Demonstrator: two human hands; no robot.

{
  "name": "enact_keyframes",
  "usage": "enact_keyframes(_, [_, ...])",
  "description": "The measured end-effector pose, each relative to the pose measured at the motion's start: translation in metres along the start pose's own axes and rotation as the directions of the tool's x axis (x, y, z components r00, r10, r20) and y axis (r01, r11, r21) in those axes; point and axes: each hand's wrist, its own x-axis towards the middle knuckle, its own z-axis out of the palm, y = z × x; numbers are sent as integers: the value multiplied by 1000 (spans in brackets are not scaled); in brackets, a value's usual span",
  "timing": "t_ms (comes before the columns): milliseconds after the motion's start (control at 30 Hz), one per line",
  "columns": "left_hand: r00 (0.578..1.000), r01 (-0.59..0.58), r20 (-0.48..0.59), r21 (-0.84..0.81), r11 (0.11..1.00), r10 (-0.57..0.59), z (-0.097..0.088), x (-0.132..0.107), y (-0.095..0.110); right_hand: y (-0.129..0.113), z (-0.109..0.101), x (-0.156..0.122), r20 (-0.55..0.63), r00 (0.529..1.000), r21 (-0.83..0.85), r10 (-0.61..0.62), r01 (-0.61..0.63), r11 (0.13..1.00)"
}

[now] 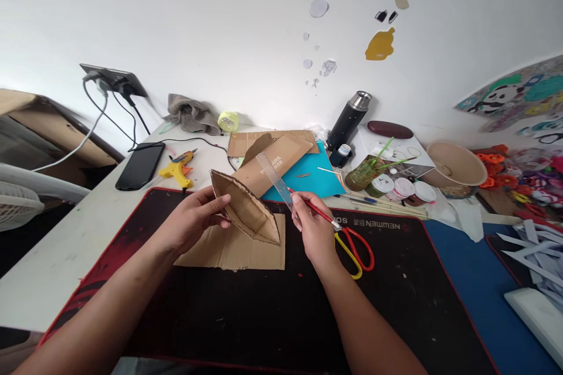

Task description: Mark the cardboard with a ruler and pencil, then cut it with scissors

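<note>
My left hand (193,220) grips the wide end of a boat-shaped cardboard shell (246,211), tilted above a flat cardboard sheet (233,252) on the black desk mat (272,310). My right hand (312,228) is closed on a clear plastic ruler (275,179) that points up and left over the shell, and on a thin red-handled brush (316,211). Red and yellow scissors (354,246) lie on the mat just right of that hand.
Folded cardboard (275,158) and a teal sheet (308,179) lie behind the shell. A yellow glue gun (178,170) and black phone (141,165) sit at left. Paint jars (396,184), a black flask (349,120) and a bowl (453,170) stand at right. Paper strips (534,246) lie far right.
</note>
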Motion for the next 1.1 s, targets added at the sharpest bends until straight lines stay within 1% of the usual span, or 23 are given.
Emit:
enact_keyframes(100, [994, -68, -87, -9, 998, 67, -2, 1, 2, 2, 0, 0, -10, 1000, 2, -19, 19, 1000])
enact_keyframes(200, [978, -125, -164, 25, 992, 127, -4, 0, 7, 3, -1, 1, -7, 1000, -7, -27, 27, 1000])
enact_keyframes(433, [933, -268, -225, 83, 960, 280, -7, -4, 20, 0, -3, 0, 14, 1000, -79, -5, 6, 997])
enact_keyframes(500, [918, -288, -253, 104, 952, 305, -8, -5, 22, 1, -4, -2, 45, 998, -147, -39, 46, 988])
enact_keyframes(567, [901, -305, -280, 137, 943, 332, -10, -7, 24, 2, -3, -4, 90, 990, -237, -105, 124, 964])
enact_keyframes(667, [879, -328, -293, 201, 923, 376, -12, -10, 27, 4, -2, -7, 167, 965, -358, -202, 250, 899])
enact_keyframes(767, [862, -351, -286, 261, 899, 419, -12, -15, 29, 4, -1, -9, 226, 943, -419, -244, 320, 850])
enact_keyframes(900, [834, -379, -289, 320, 869, 470, -9, -21, 31, 4, -2, -8, 248, 934, -455, -258, 347, 820])
enact_keyframes(1100, [797, -398, -309, 378, 836, 519, -3, -29, 37, 3, -2, -8, 262, 936, -494, -236, 340, 800])
